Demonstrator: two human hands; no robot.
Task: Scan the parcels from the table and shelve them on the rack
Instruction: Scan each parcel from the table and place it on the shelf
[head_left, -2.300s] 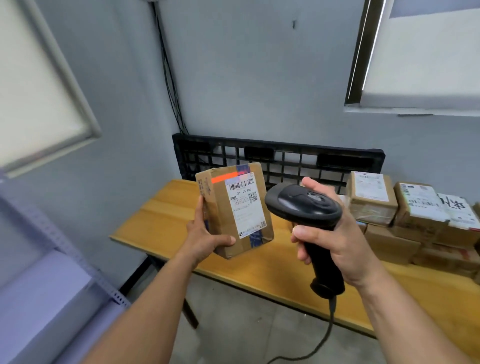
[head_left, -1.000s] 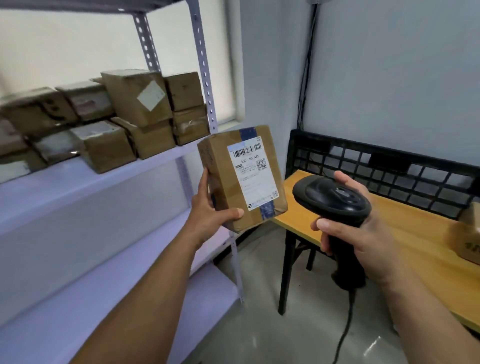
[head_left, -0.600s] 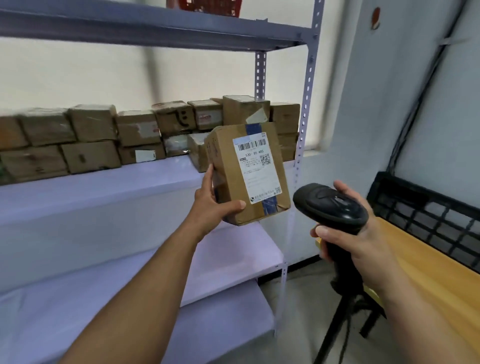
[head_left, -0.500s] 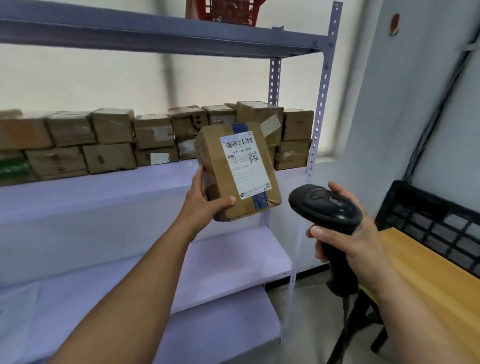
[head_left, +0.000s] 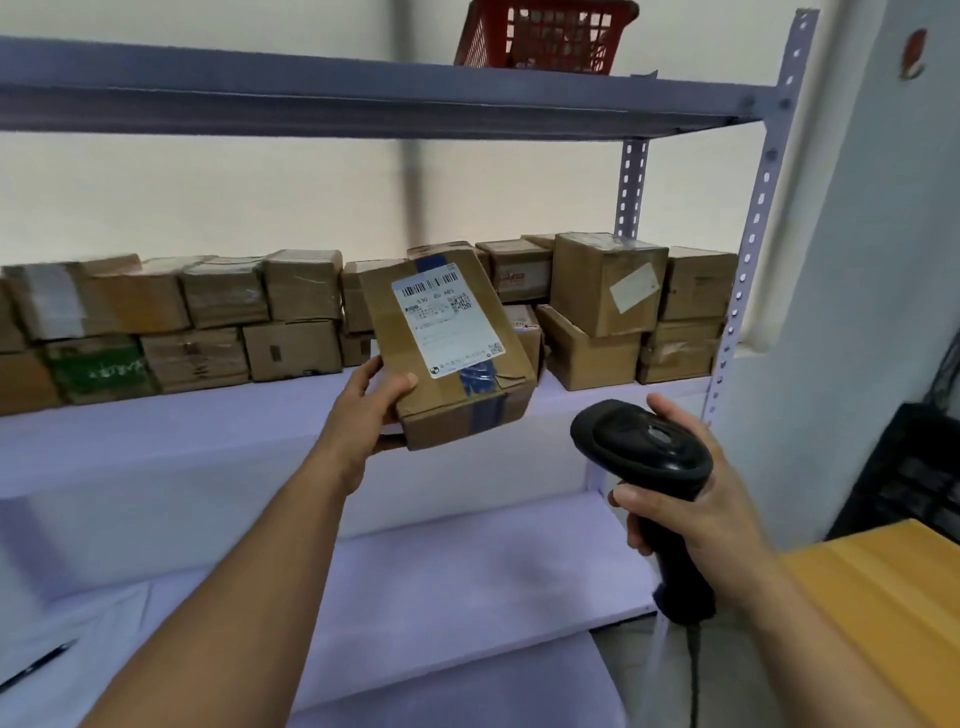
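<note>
My left hand (head_left: 371, 402) grips a brown cardboard parcel (head_left: 447, 348) by its lower left edge, thumb on top. The parcel carries a white barcode label and blue tape, and it is tilted with the label facing me. I hold it in the air over the front of the rack's middle shelf (head_left: 156, 431). My right hand (head_left: 696, 499) grips the handle of a black barcode scanner (head_left: 641, 447), lower right of the parcel and apart from it. A row of brown parcels (head_left: 223, 322) is stacked two high along the back of that shelf.
A red plastic basket (head_left: 545, 36) stands on the top shelf. The rack's perforated upright (head_left: 753, 249) rises at the right. A lower shelf (head_left: 467, 582) lies below, with a pen (head_left: 36, 667) at its left. The wooden table corner (head_left: 893, 587) and a black crate (head_left: 914, 473) are at the right.
My view has turned from the table to the rack. The parcel has moved up and forward toward the middle shelf and tipped flatter. The scanner hand has stayed low at the right.
</note>
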